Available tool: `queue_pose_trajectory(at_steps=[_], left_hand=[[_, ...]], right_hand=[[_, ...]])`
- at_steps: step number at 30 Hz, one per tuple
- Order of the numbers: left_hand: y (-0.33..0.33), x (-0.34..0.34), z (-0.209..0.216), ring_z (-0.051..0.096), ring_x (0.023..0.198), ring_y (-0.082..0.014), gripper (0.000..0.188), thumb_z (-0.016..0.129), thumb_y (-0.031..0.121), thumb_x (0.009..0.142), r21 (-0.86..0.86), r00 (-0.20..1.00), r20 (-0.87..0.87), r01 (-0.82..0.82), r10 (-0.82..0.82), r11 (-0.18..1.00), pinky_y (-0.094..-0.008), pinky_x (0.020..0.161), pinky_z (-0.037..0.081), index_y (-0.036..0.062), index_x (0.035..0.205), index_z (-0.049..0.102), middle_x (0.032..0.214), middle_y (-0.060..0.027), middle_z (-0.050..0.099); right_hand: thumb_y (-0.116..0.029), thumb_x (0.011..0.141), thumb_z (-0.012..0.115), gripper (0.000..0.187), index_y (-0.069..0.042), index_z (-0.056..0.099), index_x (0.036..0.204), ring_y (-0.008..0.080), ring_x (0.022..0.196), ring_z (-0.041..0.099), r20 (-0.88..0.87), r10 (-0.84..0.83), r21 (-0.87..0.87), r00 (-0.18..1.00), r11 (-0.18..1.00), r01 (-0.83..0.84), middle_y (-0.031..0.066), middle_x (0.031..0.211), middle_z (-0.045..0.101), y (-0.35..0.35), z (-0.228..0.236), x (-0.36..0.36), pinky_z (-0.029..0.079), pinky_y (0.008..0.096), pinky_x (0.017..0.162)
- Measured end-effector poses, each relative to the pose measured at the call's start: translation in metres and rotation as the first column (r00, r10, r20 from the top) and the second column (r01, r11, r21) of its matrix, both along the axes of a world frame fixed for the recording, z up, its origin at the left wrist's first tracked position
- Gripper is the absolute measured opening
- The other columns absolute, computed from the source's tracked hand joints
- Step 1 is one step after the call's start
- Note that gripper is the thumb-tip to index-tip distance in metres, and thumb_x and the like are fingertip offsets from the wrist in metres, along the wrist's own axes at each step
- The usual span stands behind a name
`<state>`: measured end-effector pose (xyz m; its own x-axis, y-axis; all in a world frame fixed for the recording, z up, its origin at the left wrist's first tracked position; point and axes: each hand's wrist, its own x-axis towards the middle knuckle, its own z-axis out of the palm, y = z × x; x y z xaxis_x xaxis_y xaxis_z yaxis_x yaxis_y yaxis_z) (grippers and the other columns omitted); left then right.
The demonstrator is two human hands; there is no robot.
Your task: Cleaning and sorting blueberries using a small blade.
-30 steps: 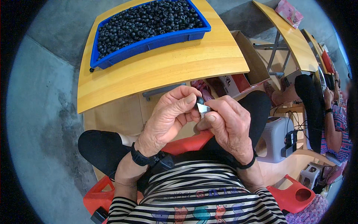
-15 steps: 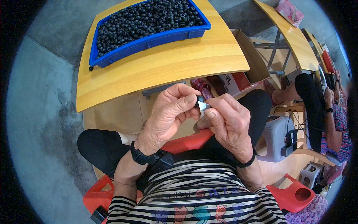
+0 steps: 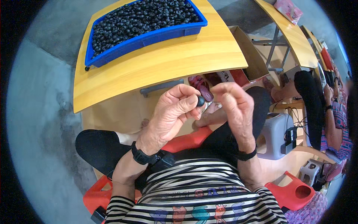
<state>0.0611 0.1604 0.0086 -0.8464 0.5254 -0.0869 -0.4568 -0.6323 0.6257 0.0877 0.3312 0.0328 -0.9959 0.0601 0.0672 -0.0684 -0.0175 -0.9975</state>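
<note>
A small black round piece, rubbery-looking [image 3: 200, 100], is pinched between the thumb and fingertips of my left hand [image 3: 171, 112], over my lap. Just right of it and apart from it is my right hand [image 3: 235, 108], raised with its fingers bent inward and closed. What they hold, if anything, is hidden in this view. Beyond both hands, a blue plastic tray [image 3: 149, 43] stands on a yellow wooden table [image 3: 167, 61]. It is heaped with many similar black round pieces, several showing a ring-shaped opening.
An open cardboard box [image 3: 249, 56] sits right of the table, near pink sandals [image 3: 201, 87]. At right are a grey plastic stool [image 3: 276, 136] with cables on it and a red stool [image 3: 292, 192]. Another person sits at the far right, an arm [image 3: 332, 123] showing.
My right hand has moved right and slightly up, away from the black piece. The shiny pointed metal piece it held against that piece no longer shows. My left hand keeps its pinch.
</note>
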Motion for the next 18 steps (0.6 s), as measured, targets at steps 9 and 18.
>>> queue_pose_trajectory(at_steps=[9, 18], left_hand=[[0.003, 0.003, 0.000, 0.060, 0.070, -0.0086, 0.015, 0.061, 0.008, 0.084, -0.006, 0.998, 0.066, -0.002, 0.003, 1.000, -0.0200, 0.063, 0.052, 0.0064, 0.098, 0.055, 0.083, -0.0031, 0.062], [0.005, 0.004, -0.003, 0.056, 0.068, -0.0100, 0.020, 0.065, 0.013, 0.082, -0.008, 0.992, 0.115, 0.052, -0.051, 0.999, -0.0233, 0.063, 0.048, 0.0090, 0.098, 0.054, 0.085, -0.0005, 0.061]], right_hand=[[-0.011, 0.073, 0.072, 0.023, -0.001, 0.063, 0.092, 0.0078, 0.066, 0.047, -0.193, 0.085, 0.141, 0.978, 0.988, -0.058, 0.0003, 0.074, 0.053, -0.010, -0.010, 0.000, 0.038, 0.0210, 0.058], [-0.007, 0.079, 0.064, 0.008, -0.001, 0.063, 0.084, 0.0068, 0.065, 0.046, 0.123, 0.040, -0.129, 0.992, 0.991, -0.024, -0.0001, 0.070, 0.051, -0.014, -0.002, 0.005, 0.036, 0.0213, 0.056]])
